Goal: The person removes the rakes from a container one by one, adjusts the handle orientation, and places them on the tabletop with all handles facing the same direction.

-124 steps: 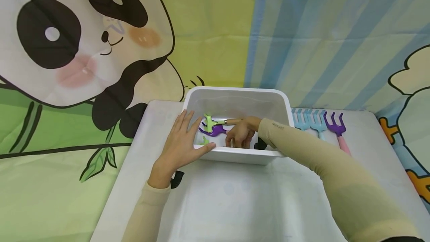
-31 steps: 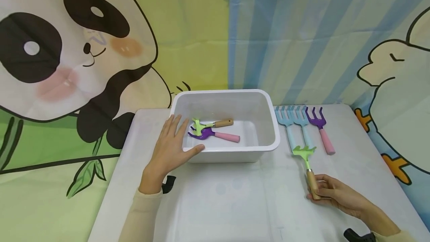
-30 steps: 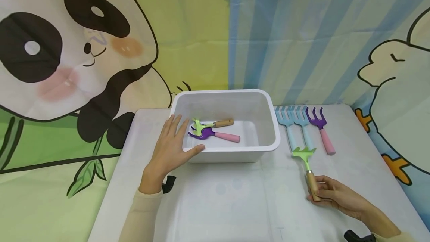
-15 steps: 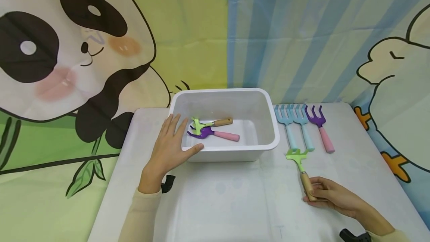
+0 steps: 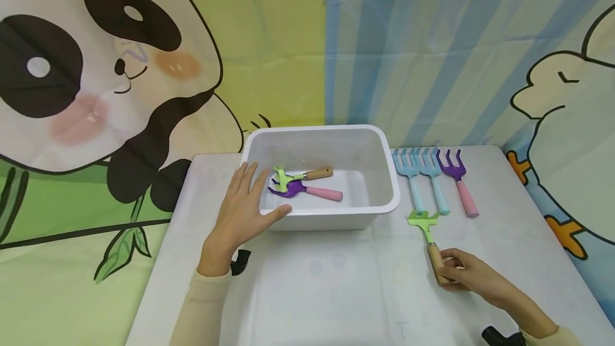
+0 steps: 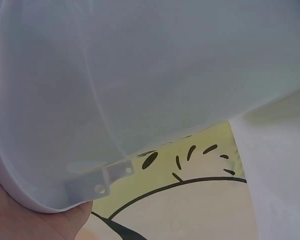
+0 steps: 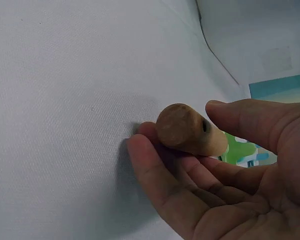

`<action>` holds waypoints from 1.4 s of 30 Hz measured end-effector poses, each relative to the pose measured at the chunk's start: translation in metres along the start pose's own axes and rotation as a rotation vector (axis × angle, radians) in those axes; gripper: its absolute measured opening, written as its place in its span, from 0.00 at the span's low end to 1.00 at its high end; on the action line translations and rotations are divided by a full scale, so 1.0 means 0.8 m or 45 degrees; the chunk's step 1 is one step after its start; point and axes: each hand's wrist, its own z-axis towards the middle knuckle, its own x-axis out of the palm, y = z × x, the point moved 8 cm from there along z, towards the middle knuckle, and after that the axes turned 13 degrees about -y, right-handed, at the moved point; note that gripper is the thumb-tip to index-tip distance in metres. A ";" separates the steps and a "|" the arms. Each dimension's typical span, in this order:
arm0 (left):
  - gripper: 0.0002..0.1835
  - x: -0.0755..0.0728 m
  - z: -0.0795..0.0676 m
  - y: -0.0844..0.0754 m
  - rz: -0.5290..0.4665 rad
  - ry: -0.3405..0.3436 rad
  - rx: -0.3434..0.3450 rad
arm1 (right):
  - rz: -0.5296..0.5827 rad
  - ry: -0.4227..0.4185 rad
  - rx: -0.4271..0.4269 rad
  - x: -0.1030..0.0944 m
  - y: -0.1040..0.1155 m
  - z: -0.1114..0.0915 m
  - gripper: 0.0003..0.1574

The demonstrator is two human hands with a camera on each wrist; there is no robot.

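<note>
The left wrist view cuts off the white bin (image 6: 135, 80) (and the left hand (image 6: 35, 225)).

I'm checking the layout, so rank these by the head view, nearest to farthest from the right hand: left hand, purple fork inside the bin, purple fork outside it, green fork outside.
1. Green fork: in the right hand.
2. Outside purple fork: farther back, rightmost fork.
3. Inside purple fork: leftward, in the bin.
4. Left hand: far left, at the bin's near corner.

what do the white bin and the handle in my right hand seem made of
The white bin: probably plastic, smooth with a soft sheen, given its molded-looking, rounded corners. The handle in your right hand: likely wood, fairly matte, going by its tan, mottled end.
</note>
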 end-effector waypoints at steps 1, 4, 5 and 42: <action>0.57 0.000 0.000 0.000 -0.002 -0.002 -0.001 | -0.033 -0.005 -0.004 0.000 0.002 0.001 0.37; 0.57 -0.001 0.000 0.002 -0.006 -0.009 -0.006 | -0.133 -0.025 -0.031 -0.002 0.010 0.002 0.33; 0.57 -0.001 -0.001 0.002 -0.005 -0.010 -0.007 | -0.170 -0.040 -0.036 -0.004 0.014 0.002 0.31; 0.58 0.002 0.001 0.003 0.028 -0.033 0.027 | -0.549 -0.002 -0.825 0.026 0.432 0.057 0.24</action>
